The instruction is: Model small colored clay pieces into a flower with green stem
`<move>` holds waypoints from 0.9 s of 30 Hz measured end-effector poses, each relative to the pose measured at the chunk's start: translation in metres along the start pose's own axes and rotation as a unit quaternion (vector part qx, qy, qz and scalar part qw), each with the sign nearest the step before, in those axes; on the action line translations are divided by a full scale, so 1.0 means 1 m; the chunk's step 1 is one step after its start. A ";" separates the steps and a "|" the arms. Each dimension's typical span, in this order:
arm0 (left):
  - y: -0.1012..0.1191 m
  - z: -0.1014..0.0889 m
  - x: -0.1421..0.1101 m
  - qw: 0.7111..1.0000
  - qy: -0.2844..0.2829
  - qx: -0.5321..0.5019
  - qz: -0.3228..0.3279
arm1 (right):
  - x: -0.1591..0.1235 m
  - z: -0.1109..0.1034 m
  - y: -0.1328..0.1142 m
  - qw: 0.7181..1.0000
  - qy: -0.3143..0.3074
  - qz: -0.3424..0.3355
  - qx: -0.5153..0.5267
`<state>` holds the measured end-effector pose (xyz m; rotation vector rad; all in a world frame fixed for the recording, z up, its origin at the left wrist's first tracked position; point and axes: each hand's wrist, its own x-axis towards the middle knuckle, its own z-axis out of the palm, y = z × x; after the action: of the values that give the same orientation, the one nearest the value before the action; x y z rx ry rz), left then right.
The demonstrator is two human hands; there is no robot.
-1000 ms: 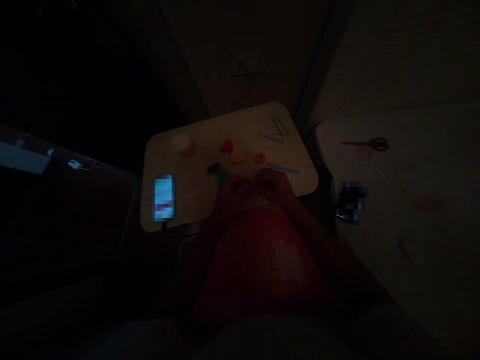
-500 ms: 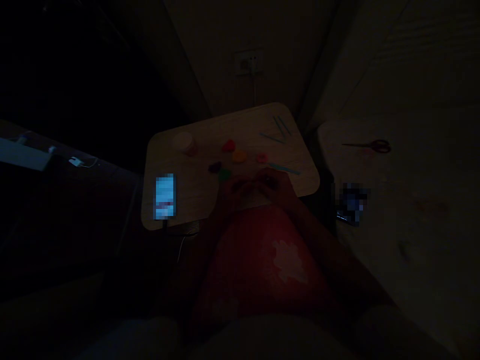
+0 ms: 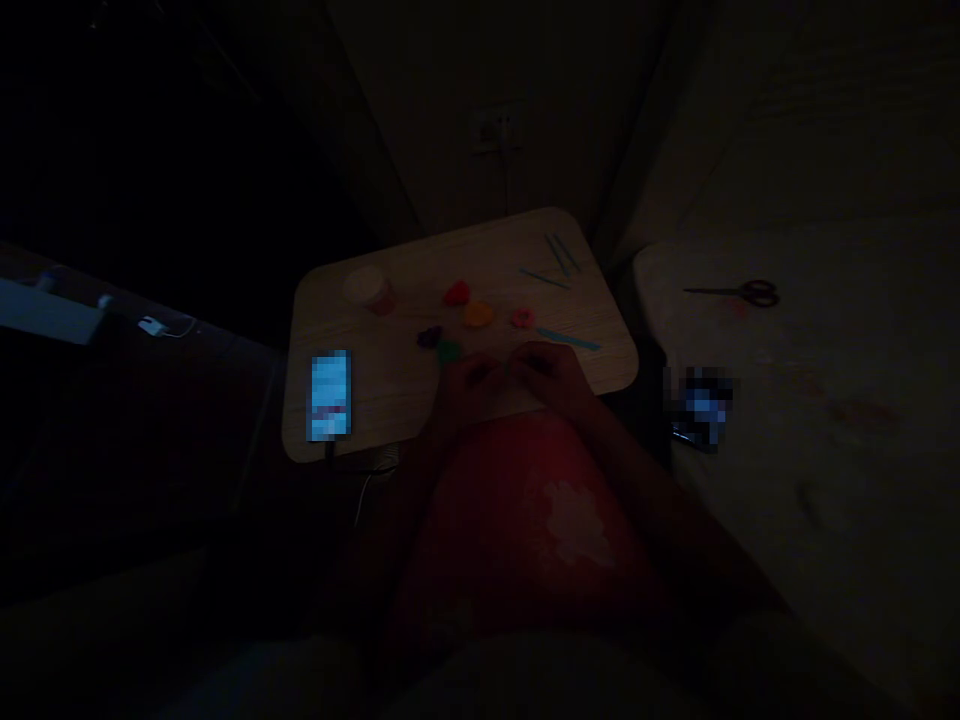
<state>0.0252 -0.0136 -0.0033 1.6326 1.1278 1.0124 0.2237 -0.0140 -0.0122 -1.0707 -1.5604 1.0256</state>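
Note:
The scene is very dark. My left hand (image 3: 471, 385) and my right hand (image 3: 551, 375) meet over the near edge of a small wooden table (image 3: 322, 310). Their fingers are curled and pinched together at the tips; whatever is between them is too dark and small to make out. Just beyond my left hand lie a green lump (image 3: 449, 351) and a dark purple lump (image 3: 429, 337). Farther back are a red lump (image 3: 456, 293) and an orange lump (image 3: 478, 315). A pink ring-like piece (image 3: 523, 317) and a flat blue strip (image 3: 568, 339) lie beyond my right hand.
A lit phone (image 3: 330, 395) stands at the table's left, near a tub (image 3: 369, 288). Several thin sticks (image 3: 559, 262) lie at the far right corner. Scissors (image 3: 742, 292) and another device (image 3: 701, 408) rest on the pale surface at right.
My fingertips have shifted slightly while staying together. The lumps, sticks and phone lie where they were.

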 end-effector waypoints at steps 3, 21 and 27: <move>0.000 0.000 0.000 1.000 0.016 0.007 -0.003 | 0.001 -0.001 -0.003 1.000 -0.012 -0.004 -0.008; 0.006 -0.003 0.000 1.000 0.024 0.010 -0.003 | 0.001 -0.002 0.003 1.000 -0.032 -0.001 -0.001; 0.005 -0.005 0.001 1.000 0.019 0.011 0.012 | 0.003 -0.003 0.006 0.999 -0.045 0.005 0.023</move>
<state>0.0221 -0.0126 0.0029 1.6545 1.1504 1.0547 0.2272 -0.0093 -0.0168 -1.0146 -1.5958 1.1251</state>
